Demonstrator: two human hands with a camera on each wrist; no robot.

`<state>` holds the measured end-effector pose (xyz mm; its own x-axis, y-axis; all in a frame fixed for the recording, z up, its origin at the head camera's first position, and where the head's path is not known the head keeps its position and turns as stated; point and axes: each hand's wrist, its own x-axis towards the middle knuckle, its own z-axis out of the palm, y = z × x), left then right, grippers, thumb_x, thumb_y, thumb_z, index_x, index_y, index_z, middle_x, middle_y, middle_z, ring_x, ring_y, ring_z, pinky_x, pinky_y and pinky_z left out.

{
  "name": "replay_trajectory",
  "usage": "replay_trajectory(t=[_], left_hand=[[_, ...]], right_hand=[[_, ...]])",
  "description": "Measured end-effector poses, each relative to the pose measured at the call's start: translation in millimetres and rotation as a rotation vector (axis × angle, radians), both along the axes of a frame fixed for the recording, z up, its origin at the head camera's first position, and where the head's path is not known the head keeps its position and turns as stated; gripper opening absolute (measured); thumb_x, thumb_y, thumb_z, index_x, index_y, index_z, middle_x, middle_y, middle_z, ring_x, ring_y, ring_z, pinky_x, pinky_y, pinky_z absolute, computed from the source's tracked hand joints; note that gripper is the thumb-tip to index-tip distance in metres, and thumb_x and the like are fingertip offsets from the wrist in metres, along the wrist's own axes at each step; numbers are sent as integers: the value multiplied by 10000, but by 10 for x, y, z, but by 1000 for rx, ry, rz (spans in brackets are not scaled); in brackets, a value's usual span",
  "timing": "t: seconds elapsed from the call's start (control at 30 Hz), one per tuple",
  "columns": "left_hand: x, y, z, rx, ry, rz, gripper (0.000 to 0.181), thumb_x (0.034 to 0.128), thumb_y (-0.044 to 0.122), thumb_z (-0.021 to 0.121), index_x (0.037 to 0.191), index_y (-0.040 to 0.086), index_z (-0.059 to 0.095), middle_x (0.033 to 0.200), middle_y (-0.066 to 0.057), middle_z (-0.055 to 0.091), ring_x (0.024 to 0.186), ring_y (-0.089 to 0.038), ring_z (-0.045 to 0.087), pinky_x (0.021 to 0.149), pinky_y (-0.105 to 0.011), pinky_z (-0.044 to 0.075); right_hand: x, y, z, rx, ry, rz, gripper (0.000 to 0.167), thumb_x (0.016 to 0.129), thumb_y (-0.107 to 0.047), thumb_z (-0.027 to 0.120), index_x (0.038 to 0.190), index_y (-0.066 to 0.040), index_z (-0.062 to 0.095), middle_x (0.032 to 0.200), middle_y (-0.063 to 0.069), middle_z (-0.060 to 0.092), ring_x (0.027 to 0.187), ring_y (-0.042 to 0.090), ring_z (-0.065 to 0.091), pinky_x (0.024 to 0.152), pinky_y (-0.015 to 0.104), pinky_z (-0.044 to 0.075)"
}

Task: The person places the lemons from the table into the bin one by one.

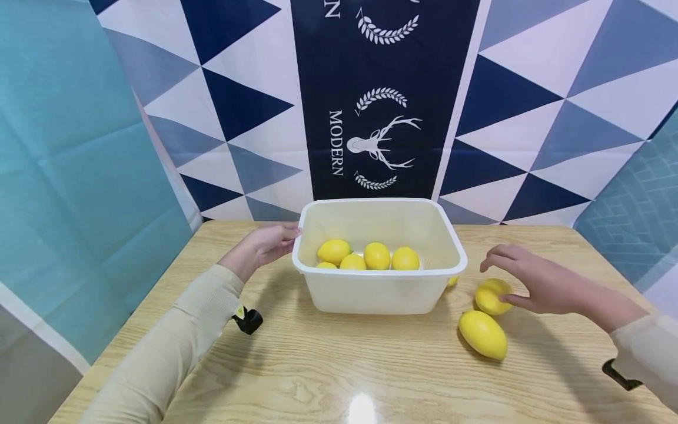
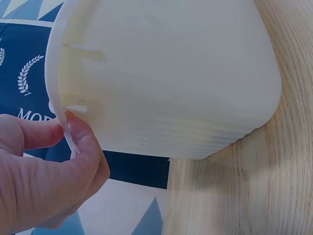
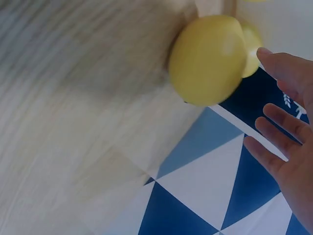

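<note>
Nearest you, a loose lemon [image 1: 482, 335] lies on its side on the desk [image 1: 296, 365], R of the tub [image 1: 371, 292], prob. there for easy reach. Just beyond it, a 2nd lemon [image 1: 487, 291] sits under your R hand [image 1: 540, 282]: fingers spread, slightly bent, grasping nothing; thumb's v. close to the fruit, can't tell if it touches. Palm comes in from the R, roughly level.

Further off, the tub stands upright, open side up, w/ at least five lemons [image 1: 376, 256] inside. Your L hand [image 1: 267, 242] pinches its L rim, thumb vs. fingers, presumably to steady it; that arm's stretched well fwd. Another lemon [image 1: 453, 281] shows partly behind the tub's R end. Patterned cloth [image 1: 254, 106] hangs at the back.
</note>
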<state>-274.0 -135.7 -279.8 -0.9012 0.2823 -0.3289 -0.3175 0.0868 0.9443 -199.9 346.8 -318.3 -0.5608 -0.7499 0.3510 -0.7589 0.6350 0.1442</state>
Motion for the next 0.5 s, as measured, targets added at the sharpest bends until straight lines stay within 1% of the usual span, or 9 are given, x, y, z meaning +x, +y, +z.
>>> replay_trajectory(t=[0.1, 0.17, 0.23, 0.3, 0.33, 0.37, 0.4, 0.5], left_hand=[[-1, 14, 2, 3, -1, 7, 465, 1009, 51, 386, 1457, -54, 319, 1174, -74, 492, 911, -75, 526, 1099, -292, 392], [-1, 27, 4, 2, -5, 10, 466, 1009, 52, 387, 1459, -47, 320, 1179, -75, 492, 931, -85, 521, 1124, -308, 368], [-6, 35, 5, -1, -9, 12, 467, 1009, 52, 386, 1461, -42, 319, 1179, -72, 490, 941, -89, 515, 1123, -306, 367], [-11, 33, 5, -6, -9, 7, 470, 1010, 56, 386, 1464, -40, 313, 1167, -65, 491, 940, -85, 512, 1093, -285, 383], [-11, 33, 8, -8, -10, 9, 471, 1010, 54, 382, 1466, -39, 310, 1174, -68, 487, 943, -87, 509, 1098, -288, 380], [-14, 30, 8, -5, -12, 8, 472, 1010, 51, 378, 1467, -40, 306, 1186, -72, 482, 948, -89, 505, 1111, -297, 371], [-15, 27, 7, -2, -13, 10, 474, 1010, 47, 379, 1469, -42, 301, 1198, -78, 477, 951, -92, 503, 1125, -307, 364], [-16, 22, 0, 7, -17, 13, 480, 1009, 40, 372, 1473, -48, 285, 1240, -100, 463, 943, -90, 505, 1174, -344, 313]], right_hand=[[30, 35, -44, 7, -2, 30, 613, 568, -191, 900, 1108, -186, 611, 1125, -85, 563, 1013, 87, 508, 917, 36, 361], [55, 62, -75, 13, -9, 32, 486, 702, -360, 844, 1098, -202, 611, 1126, -98, 556, 1000, 68, 510, 900, 22, 370], [83, 74, -105, 17, -22, 32, 494, 669, -316, 866, 1077, -214, 607, 1110, -101, 550, 969, 58, 509, 859, 21, 387], [102, 76, -137, 13, -34, 36, 483, 660, -292, 872, 1054, -217, 601, 1095, -99, 543, 942, 47, 503, 822, 19, 394], [108, 73, -153, 12, -38, 35, 485, 653, -277, 877, 1045, -217, 597, 1088, -103, 537, 932, 40, 497, 810, 18, 392], [112, 68, -167, 9, -43, 38, 553, 576, -170, 896, 1039, -213, 595, 1081, -99, 536, 924, 42, 495, 804, 21, 390], [113, 61, -182, 4, -47, 41, 608, 515, -97, 889, 1036, -206, 595, 1074, -93, 537, 920, 47, 494, 804, 23, 388], [108, 45, -216, 5, -39, 36, 638, 501, -84, 893, 1058, -194, 600, 1087, -90, 544, 938, 50, 503, 837, 10, 375]])
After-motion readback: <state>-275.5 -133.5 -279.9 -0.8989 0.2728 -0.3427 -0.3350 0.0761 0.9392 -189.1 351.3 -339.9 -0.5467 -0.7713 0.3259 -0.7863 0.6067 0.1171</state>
